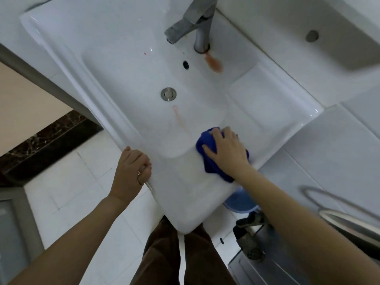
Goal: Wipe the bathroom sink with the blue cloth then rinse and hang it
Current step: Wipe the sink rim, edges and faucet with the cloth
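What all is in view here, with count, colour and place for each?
sink: one, white, centre
faucet: one, grey, top of sink
drain: one, silver, sink floor
overflow hole: one, dark, below faucet
stains: two, orange, by faucet base and near drain
cloth: one, blue, sink's near right ledge
bucket: one, blue, under sink
sandals: two, dark, floor at right
metal bowl: one, silver, right edge
trousers: one pair, brown, bottom centre
left grip: one, holds sink's near edge
right grip: one, presses flat on cloth
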`<state>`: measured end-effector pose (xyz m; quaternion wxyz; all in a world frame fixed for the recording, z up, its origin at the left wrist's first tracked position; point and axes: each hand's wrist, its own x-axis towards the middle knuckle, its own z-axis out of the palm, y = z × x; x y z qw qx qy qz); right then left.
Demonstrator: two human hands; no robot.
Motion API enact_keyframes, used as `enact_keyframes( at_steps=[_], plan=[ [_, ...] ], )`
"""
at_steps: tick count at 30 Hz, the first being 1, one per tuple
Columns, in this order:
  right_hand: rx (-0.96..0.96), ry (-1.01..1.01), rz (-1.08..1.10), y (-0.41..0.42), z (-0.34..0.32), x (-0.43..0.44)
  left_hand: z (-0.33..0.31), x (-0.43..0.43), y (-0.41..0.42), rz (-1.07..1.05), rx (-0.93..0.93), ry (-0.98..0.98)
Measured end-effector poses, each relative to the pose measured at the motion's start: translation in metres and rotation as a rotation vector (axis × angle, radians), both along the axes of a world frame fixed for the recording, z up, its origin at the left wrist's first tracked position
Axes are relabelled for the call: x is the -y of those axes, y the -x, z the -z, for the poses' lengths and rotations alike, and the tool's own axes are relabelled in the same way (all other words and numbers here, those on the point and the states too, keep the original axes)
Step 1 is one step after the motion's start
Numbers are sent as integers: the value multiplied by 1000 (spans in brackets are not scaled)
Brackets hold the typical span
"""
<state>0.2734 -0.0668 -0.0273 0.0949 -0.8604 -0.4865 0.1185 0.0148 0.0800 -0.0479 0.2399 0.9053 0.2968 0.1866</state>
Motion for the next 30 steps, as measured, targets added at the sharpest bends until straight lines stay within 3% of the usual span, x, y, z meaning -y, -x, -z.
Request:
enact_keyframes(
  at_steps=[4,7,13,17,19,21,24,26,30],
  plan=[
    [193,50,249,-101,-6,6,1,2,0,2,15,-13],
    [167,-3,335,-68,-6,-29,0,3,0,-4,-2,-22],
    [-99,49,-88,103,-5,-20,-2,3,2,3,-50,-16],
    [-200,114,-247,75,-12,18,-1,2,1,-3,-31,-31],
    [-111,124,-130,20,-8,16,1,2,0,-9,-12,-34],
    [12,93,118,-37,-7,7,4,2,0,-12,2,-34],
    [86,25,402,-60,-5,-16,5,2,0,-18,10,-34],
    [83,9,392,-24,-1,-31,6,2,0,-16,9,-30],
    [51,67,147,72,3,-28,1,3,2,5,-47,-16]
  ],
)
